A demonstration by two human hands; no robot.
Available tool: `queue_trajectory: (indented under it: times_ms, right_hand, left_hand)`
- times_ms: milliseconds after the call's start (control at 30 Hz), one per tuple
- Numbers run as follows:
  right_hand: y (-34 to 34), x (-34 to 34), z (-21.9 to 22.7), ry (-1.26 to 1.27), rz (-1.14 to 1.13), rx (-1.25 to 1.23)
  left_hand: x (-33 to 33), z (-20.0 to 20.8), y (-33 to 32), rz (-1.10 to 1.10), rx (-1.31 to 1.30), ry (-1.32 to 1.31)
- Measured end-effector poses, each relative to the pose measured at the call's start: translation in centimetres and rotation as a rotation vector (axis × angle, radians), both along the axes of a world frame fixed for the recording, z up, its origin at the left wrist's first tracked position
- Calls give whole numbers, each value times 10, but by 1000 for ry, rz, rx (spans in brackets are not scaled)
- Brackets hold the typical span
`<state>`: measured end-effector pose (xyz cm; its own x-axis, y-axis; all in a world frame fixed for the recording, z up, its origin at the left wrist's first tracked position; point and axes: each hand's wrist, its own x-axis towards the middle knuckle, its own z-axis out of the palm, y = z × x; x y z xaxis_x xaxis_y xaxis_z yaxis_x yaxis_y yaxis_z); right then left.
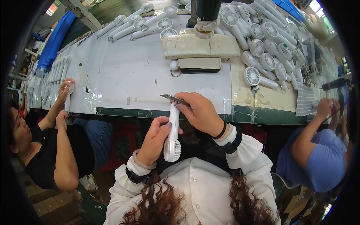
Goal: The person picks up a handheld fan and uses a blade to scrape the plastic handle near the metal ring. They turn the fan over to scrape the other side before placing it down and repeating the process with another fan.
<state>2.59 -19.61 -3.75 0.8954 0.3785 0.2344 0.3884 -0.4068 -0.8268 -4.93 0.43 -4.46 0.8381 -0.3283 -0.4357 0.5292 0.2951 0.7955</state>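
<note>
My left hand [156, 139] is wrapped round the handle of a white handheld fan [173, 129], just in front of the table edge. The fan's round grille head points down toward me, and its handle end is up. At that end, my right hand [200, 112] grips a thin, dark metal blade [175, 99], like a craft knife, whose tip points left. The right thumb rests by the top of the handle, where the blade lies close to the fan. Whether the edge touches the plastic is hidden by the fingers.
A heap of white handheld fans [262, 48] covers the table's right side; several more fans [150, 26] lie at the far left. Beyond my hands stands a machine head [208, 11] over a wrapped pad [202, 47]. Co-workers sit at left [63, 142] and right [315, 153].
</note>
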Motion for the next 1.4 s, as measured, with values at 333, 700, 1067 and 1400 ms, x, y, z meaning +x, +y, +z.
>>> queue_trajectory:
  times_ms: [333, 700, 1067, 1400]
  right_hand:
    - [-6, 0, 10, -188, -85, -82]
    - [-24, -11, -8, -482, -103, -217]
    - [2, 10, -5, -286, 22, -75]
    - [-27, -11, 3, -407, -57, -198]
  left_hand:
    - [-2, 3, 0, -75, 183, -278]
    - [-1, -13, 5, -106, 273, -372]
    - [1, -18, 3, -114, 21, -329]
    - [0, -25, 2, -81, -41, -298]
